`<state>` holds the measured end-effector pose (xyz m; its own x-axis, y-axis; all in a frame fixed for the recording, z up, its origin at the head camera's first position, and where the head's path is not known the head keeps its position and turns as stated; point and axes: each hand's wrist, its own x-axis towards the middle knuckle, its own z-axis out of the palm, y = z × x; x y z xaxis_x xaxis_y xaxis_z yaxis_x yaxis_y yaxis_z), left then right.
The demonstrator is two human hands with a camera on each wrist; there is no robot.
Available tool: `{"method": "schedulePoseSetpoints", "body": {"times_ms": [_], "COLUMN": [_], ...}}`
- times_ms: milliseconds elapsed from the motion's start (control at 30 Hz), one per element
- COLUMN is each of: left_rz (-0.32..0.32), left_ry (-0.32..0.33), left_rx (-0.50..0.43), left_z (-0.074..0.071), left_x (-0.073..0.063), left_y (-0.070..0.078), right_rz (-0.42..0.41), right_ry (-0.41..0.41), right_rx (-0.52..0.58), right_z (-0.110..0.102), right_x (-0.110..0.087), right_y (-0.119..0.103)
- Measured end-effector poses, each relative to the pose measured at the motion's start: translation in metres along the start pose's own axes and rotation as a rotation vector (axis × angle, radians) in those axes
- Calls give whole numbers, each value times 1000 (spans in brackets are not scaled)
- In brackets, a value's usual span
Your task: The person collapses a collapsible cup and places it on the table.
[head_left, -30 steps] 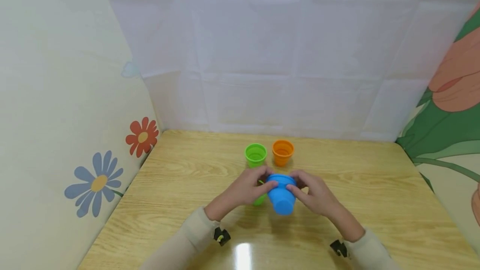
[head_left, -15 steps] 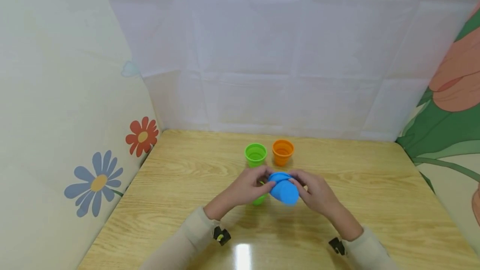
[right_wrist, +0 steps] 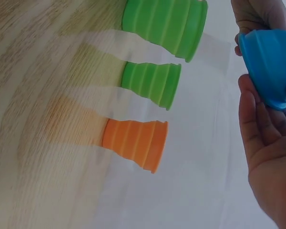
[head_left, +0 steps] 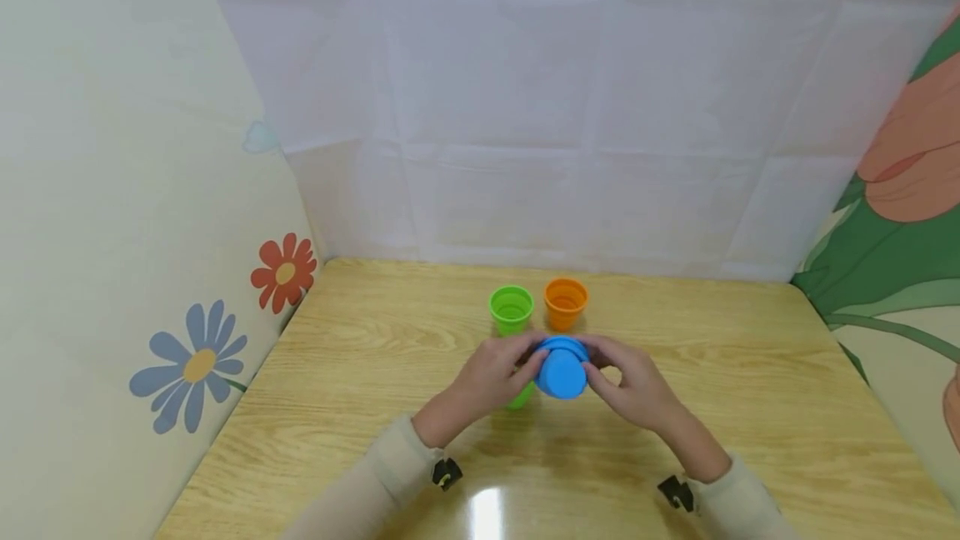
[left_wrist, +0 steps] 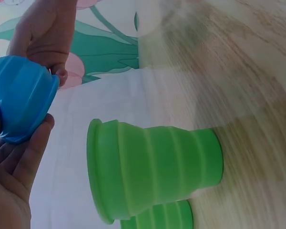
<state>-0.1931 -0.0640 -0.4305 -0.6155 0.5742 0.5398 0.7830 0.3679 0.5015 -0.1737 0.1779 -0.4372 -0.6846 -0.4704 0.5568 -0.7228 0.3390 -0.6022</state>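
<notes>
Both hands hold a blue collapsible cup above the table, its base turned toward the head camera. My left hand grips its left side, thumb on the wall and fingers under the rim. On the opposite side my right hand grips it the same way. In the left wrist view the blue cup looks shortened, with bulging ridges. Just beyond my left hand stands a green cup, mostly hidden in the head view.
Farther back, another green cup and an orange cup stand upright side by side on the wooden table. A white cloth hangs behind the table, and flower-patterned walls flank it.
The blue cup's base has tipped up toward the head camera, and its visible wall has become shorter. Both hands keep their hold, nearly in place. The other cups have not moved.
</notes>
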Motion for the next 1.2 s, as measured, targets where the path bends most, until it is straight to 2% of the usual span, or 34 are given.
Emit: {"method": "schedulePoseSetpoints", "body": {"times_ms": [267,500,567,667,800,933,1067,1200], "left_rz": [-58,-44,-53,-107,-203,-246,-237,-252], "left_ry": [-69,-72,-65,-56,-45,-15,-13,-59], "left_rx": [-186,-195,-205,-248,-326,-398,-438,-427], "left_z": [-7,-7,-7,-6,-7,-8,-8,-10], "left_x": [1,2,2,2,3,3,3,5], "left_y": [1,-1,-2,-1,3,5,4,4], "right_rz": [-66,-129,-118,-68,28,114,128,68], "right_ry": [39,58,61,84,114,101,88,60], "right_rx": [-134,-202,-190,-145,-46,66,120,87], "right_z": [2,3,3,4,3,-1,-2,-2], "right_x": [3,3,3,4,4,5,5,5], "right_y": [-1,1,2,2,2,-4,-4,1]}}
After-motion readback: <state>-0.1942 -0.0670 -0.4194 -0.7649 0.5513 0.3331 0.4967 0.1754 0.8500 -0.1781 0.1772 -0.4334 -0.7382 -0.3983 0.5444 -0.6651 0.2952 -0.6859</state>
